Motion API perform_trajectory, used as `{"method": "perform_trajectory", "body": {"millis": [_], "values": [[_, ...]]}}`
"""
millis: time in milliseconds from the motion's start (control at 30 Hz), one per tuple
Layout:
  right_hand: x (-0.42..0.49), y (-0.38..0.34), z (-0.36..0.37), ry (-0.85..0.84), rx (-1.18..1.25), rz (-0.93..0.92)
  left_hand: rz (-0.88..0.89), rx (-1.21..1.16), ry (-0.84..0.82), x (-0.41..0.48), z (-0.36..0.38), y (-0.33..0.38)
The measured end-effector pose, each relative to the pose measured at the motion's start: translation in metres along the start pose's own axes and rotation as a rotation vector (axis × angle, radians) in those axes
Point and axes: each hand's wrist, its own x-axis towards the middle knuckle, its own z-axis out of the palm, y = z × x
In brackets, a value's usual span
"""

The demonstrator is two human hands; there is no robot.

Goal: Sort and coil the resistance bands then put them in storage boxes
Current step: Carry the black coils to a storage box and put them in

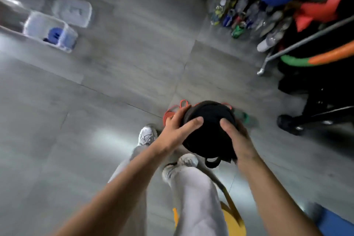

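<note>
Head view: black coiled band (208, 132) is gripped by left hand (177, 127) and right hand (236, 140), fingers curled; clear box (50, 31) is seen far left of it.

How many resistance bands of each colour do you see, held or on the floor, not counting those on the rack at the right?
Black coiled band, held between left hand and right hand: 1
Red band on the floor: 1
Green band on the floor: 1
Blue coiled band in the clear storage box: 1
Yellow band by the leg: 1
Total: 5
</note>
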Motion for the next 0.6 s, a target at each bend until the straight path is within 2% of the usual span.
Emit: {"method": "perform_trajectory", "body": {"millis": [133, 267, 400, 600], "values": [[-0.050, -0.057, 0.078, -0.126, -0.125, -0.029, 0.027, -0.077, 0.150, -0.089, -0.061, 0.048], [-0.095, -0.082, 0.169, -0.235, -0.197, -0.060, 0.102, -0.112, 0.255, -0.167, -0.138, 0.058], [-0.133, -0.068, 0.275, -0.329, -0.210, -0.044, 0.146, -0.201, 0.356, -0.226, -0.231, 0.033], [-0.177, -0.023, 0.469, -0.443, -0.219, 0.008, 0.139, -0.252, 0.530, -0.300, -0.408, -0.001]]}}
